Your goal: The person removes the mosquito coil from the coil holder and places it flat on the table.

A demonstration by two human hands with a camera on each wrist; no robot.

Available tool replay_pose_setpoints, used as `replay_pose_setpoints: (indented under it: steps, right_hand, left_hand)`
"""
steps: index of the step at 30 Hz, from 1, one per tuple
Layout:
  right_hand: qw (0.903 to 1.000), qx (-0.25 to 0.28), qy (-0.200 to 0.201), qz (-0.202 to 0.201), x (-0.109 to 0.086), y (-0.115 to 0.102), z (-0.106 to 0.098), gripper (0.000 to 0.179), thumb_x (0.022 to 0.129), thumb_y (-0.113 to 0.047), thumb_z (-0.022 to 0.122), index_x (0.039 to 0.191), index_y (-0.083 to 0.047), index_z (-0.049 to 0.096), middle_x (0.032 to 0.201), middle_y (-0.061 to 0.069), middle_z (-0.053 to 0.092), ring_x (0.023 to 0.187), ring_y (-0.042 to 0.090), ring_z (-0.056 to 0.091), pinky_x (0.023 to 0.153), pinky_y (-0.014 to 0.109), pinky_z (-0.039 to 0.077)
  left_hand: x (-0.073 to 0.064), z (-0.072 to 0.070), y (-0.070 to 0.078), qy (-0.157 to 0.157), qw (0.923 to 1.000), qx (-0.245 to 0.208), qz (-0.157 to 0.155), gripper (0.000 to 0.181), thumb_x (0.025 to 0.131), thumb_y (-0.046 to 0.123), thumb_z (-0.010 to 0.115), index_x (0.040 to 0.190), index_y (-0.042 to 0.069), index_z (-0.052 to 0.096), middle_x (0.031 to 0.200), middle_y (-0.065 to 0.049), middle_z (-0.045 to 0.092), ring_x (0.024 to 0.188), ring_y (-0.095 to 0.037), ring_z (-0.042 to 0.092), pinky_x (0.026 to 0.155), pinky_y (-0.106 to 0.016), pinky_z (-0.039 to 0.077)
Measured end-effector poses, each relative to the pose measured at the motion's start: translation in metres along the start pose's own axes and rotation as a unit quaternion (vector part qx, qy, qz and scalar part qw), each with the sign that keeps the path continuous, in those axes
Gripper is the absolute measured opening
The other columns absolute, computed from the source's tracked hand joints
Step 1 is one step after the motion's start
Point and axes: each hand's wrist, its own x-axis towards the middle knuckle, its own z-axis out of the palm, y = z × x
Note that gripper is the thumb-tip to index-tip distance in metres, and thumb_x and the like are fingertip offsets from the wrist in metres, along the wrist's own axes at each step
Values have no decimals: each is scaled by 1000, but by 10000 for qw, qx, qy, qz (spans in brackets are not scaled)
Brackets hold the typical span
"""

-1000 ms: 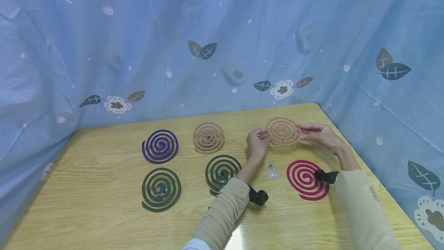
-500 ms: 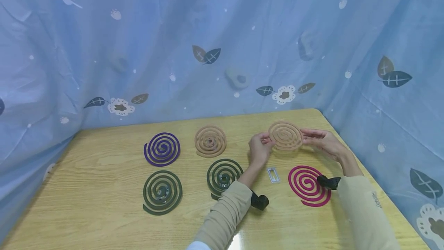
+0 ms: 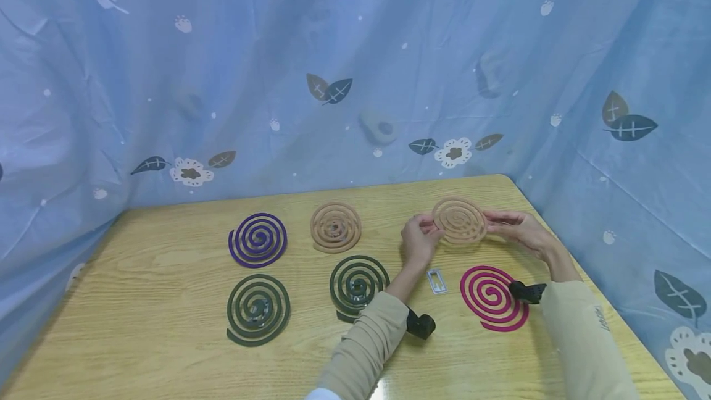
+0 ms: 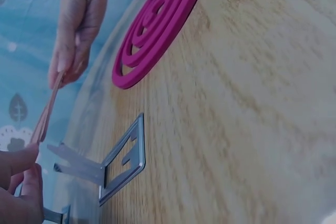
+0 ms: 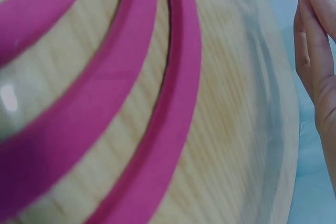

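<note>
A tan mosquito coil (image 3: 458,220) is held up over the far right of the table, tilted toward the head camera. My left hand (image 3: 420,242) pinches its left edge between thumb and fingers. At the opposite edge my right hand (image 3: 522,230) pinches it with the fingers fairly straight. From the left wrist the coil (image 4: 46,114) looks edge-on, a thin band between the two hands. Below it on the table lies a small metal coil stand (image 3: 440,290), its prong bent up. Nearer me, under the right forearm's wrist camera, a pink coil (image 3: 491,291) rests flat.
Left of the hands, another tan coil (image 3: 336,205) and a dark green coil (image 3: 358,286) sit over metal stands; my left forearm partly covers the green one. Farther left are a purple coil (image 3: 260,238) and a second green coil (image 3: 257,308). A blue patterned curtain (image 3: 355,36) borders the table.
Both hands keep hold of the tan coil almost in place, with only a slight shift of it. The whole head view has dropped a little in the frame.
</note>
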Motion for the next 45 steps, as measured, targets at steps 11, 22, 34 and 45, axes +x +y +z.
replay_pose_setpoints:
  steps: [11, 22, 34, 45]
  right_hand:
    - [9997, 166, -30, 165, 2, 5, -3, 35, 92, -2, 62, 128, -4, 61, 108, -10, 70, 99, 5, 65, 85, 20, 55]
    - [9991, 392, -131, 138, 8, 9, -2, 38, 92, 4, 59, 130, 5, 55, 109, -6, 70, 100, 7, 65, 87, 21, 54]
    - [9995, 130, -94, 255, 5, 8, -5, 41, 91, 2, 62, 131, 6, 54, 108, -9, 70, 100, 5, 65, 87, 20, 54]
    - [9992, 43, -288, 265, 2, 3, -7, 50, 92, 6, 58, 135, 19, 36, 108, -6, 69, 98, 7, 66, 86, 22, 55]
  left_hand:
    - [-2, 5, -5, 25, 9996, -5, 284, 30, 72, -17, 73, 100, -14, 64, 92, -23, 66, 82, -29, 69, 73, -19, 58]
    - [0, 6, -7, 141, 9994, 281, 119, 29, 72, -14, 75, 99, -11, 67, 93, -21, 69, 82, -27, 70, 71, -18, 57]
    - [-1, 11, -10, 59, 9995, 325, -6, 25, 72, -16, 74, 96, -11, 68, 90, -20, 70, 79, -25, 70, 68, -14, 56]
    - [-4, 13, -11, 49, 9992, 394, 79, 24, 71, -17, 74, 94, -12, 68, 88, -22, 70, 77, -27, 70, 65, -14, 56]
